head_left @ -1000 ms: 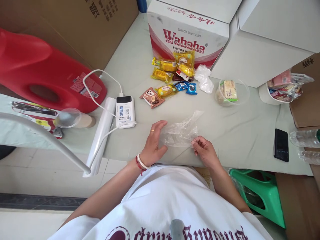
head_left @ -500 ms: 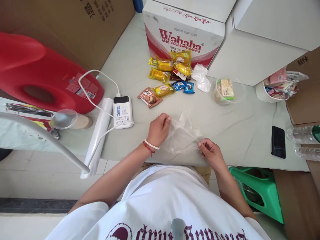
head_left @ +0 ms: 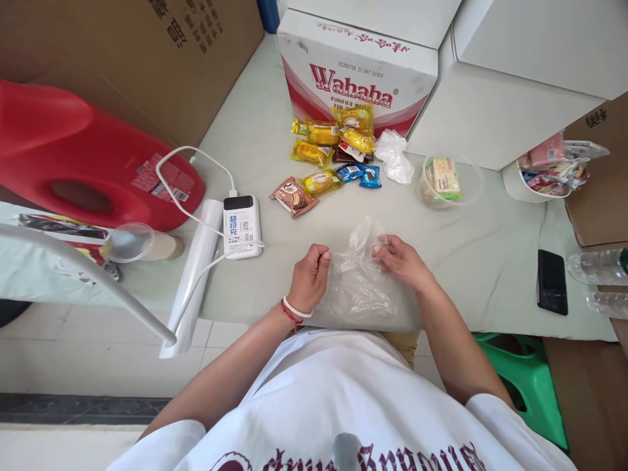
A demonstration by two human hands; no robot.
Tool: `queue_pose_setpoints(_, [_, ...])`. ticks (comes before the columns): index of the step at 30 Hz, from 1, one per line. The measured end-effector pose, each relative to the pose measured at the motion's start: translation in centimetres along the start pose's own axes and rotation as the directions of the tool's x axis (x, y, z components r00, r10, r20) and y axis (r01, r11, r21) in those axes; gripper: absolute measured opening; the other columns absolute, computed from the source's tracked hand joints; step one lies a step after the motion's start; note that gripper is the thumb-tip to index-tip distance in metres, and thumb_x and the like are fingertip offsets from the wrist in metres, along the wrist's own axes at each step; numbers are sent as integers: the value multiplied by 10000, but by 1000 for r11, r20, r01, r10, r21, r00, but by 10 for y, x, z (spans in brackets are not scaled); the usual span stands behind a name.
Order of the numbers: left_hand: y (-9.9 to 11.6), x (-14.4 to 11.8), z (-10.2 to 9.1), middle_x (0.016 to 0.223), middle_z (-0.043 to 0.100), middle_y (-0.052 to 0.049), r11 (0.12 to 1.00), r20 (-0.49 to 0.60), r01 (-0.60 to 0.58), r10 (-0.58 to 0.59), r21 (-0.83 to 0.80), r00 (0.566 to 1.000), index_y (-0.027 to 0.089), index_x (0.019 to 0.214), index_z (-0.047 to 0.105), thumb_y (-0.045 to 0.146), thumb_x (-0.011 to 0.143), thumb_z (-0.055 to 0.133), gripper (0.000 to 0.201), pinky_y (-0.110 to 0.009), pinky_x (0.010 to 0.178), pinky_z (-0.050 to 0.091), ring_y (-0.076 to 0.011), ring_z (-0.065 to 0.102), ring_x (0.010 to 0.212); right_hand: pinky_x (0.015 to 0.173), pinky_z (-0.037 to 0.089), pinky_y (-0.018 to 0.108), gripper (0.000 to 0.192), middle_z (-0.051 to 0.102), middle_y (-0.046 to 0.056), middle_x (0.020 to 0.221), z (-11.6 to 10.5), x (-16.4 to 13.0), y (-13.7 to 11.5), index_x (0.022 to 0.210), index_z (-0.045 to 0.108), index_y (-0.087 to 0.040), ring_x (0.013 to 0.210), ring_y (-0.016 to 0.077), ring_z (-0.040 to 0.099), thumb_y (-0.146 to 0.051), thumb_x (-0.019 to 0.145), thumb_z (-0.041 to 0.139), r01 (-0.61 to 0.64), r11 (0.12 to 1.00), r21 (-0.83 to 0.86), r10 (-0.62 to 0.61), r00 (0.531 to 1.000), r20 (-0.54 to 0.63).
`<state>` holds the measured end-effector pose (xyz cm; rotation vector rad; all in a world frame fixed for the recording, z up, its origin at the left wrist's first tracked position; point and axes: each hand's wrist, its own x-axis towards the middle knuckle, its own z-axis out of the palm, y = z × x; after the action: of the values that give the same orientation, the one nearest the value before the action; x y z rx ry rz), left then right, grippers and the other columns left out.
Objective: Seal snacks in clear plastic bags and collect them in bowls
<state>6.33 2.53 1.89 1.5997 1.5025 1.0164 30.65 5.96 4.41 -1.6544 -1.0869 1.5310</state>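
Observation:
A clear plastic bag (head_left: 360, 284) hangs crumpled between my two hands at the table's near edge. My left hand (head_left: 309, 278) is closed in a fist, pinching the bag's left side. My right hand (head_left: 400, 261) pinches the bag's upper right part with its fingertips. Beyond the bag lies a pile of wrapped snacks (head_left: 333, 154): several yellow packets, a brown packet (head_left: 293, 196) and two small blue ones (head_left: 360, 174).
A Wahaha carton (head_left: 358, 72) stands behind the snacks. A power bank (head_left: 242, 226) with white cable, a white roll (head_left: 193, 275) and a red jug (head_left: 88, 150) lie left. A clear tub (head_left: 449, 180), a snack bowl (head_left: 549, 173) and a phone (head_left: 552, 281) are on the right.
My left hand went from flat on the bag to a pinching fist. My right hand moved up and forward with the bag's edge, and the bag rose from flat to bunched.

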Motion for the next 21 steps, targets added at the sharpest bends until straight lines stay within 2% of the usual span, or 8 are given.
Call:
queue_pose_setpoints(2, [-3, -2, -3, 669, 468, 52, 999, -43, 28, -30, -33, 999, 233, 922, 513, 434, 1047, 419, 255, -267, 623, 375, -131, 445, 593, 516, 452, 251, 413, 644, -17, 704, 14, 10, 4, 924, 658, -218, 632, 147, 585, -539, 715, 815, 51, 998, 46, -49, 997, -53])
queue_pose_setpoints(4, [-10, -5, -7, 658, 457, 54, 992, -111, 84, -95, -96, 989, 235, 928, 508, 469, 1048, 423, 276, -266, 605, 372, -133, 439, 584, 445, 372, 228, 352, 582, -41, 643, 15, 14, 8, 843, 620, -215, 536, 109, 502, -504, 737, 789, 136, 987, 86, -117, 973, -197])
queue_pose_setpoints(7, [-22, -7, -12, 642, 446, 60, 966, -215, 172, -212, -193, 953, 240, 911, 487, 508, 1038, 435, 301, -261, 574, 375, -131, 435, 562, 397, 299, 235, 318, 513, -68, 630, -1, 15, 14, 842, 586, -224, 455, 84, 423, -470, 751, 766, 201, 974, 104, -147, 911, -386])
queue_pose_setpoints(11, [-32, -9, -15, 648, 472, 58, 946, -299, 267, -312, -184, 902, 236, 922, 497, 478, 1023, 449, 267, -260, 566, 407, -133, 472, 557, 393, 298, 247, 303, 501, -70, 651, -28, 15, 23, 849, 579, -227, 438, 82, 406, -456, 743, 746, 170, 984, 43, -131, 875, -465])
queue_pose_setpoints(13, [-29, -13, -16, 792, 570, 7, 976, -353, 215, -215, -40, 911, 219, 1006, 538, 420, 984, 524, 202, -284, 640, 467, -158, 566, 693, 397, 304, 247, 286, 517, -64, 664, -38, 14, 27, 855, 581, -225, 441, 83, 407, -446, 748, 728, 144, 990, 5, -123, 866, -484])
queue_pose_setpoints(16, [-11, -24, -20, 1078, 636, -103, 950, -361, -43, 159, 308, 919, 192, 1120, 596, 266, 916, 606, 217, -385, 850, 510, -243, 607, 1028, 411, 323, 240, 283, 533, -56, 693, -47, 14, 32, 871, 588, -223, 452, 83, 417, -455, 770, 713, 125, 990, -61, -139, 865, -482])
queue_pose_setpoints(19, [17, -27, -23, 1021, 701, -72, 779, -93, -398, 498, 483, 862, 228, 1046, 661, 141, 905, 571, 188, -430, 947, 462, -257, 612, 1092, 445, 372, 241, 311, 565, -41, 736, -50, 15, 34, 898, 603, -224, 476, 87, 442, -504, 800, 698, 137, 979, -151, -190, 881, -433])
queue_pose_setpoints(21, [33, -17, -19, 986, 740, -49, 704, 161, -546, 538, 455, 828, 233, 1024, 684, 138, 928, 534, 201, -409, 908, 464, -241, 643, 1065, 465, 393, 246, 329, 577, -34, 744, -50, 17, 32, 904, 608, -226, 483, 92, 456, -531, 813, 690, 151, 967, -204, -223, 890, -399])
